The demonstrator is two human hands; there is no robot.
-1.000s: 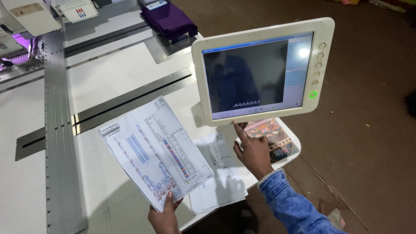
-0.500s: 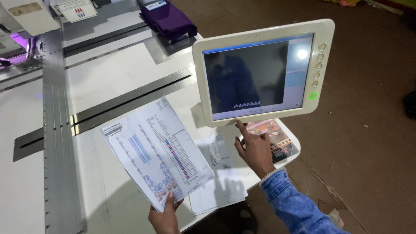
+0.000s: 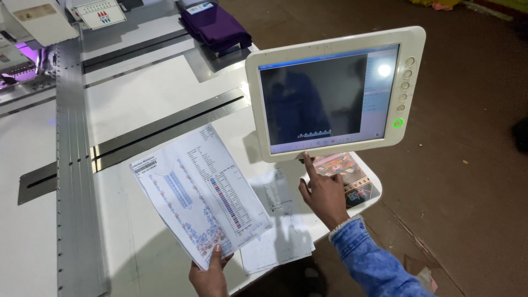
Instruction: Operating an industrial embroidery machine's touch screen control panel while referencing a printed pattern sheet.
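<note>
The right hand point(image 3: 324, 192), forefinger out and holding nothing, seems to touch the touchscreen panel point(image 3: 330, 99) directly above it. The left hand point(image 3: 210, 272) pinches the printed sheet point(image 3: 198, 195) by its near edge.

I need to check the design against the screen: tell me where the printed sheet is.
In the head view, the printed sheet sits left of centre, held at its bottom edge by the left hand over the white table, left of the touchscreen monitor.

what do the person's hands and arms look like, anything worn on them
Both hands are bare: no gloves, and no rings or watch that I can make out. The right hand comes out of a blue denim sleeve with a pale, frayed cuff at the wrist. The left hand shows only to the wrist at the bottom edge, so any sleeve there is out of view.
</note>
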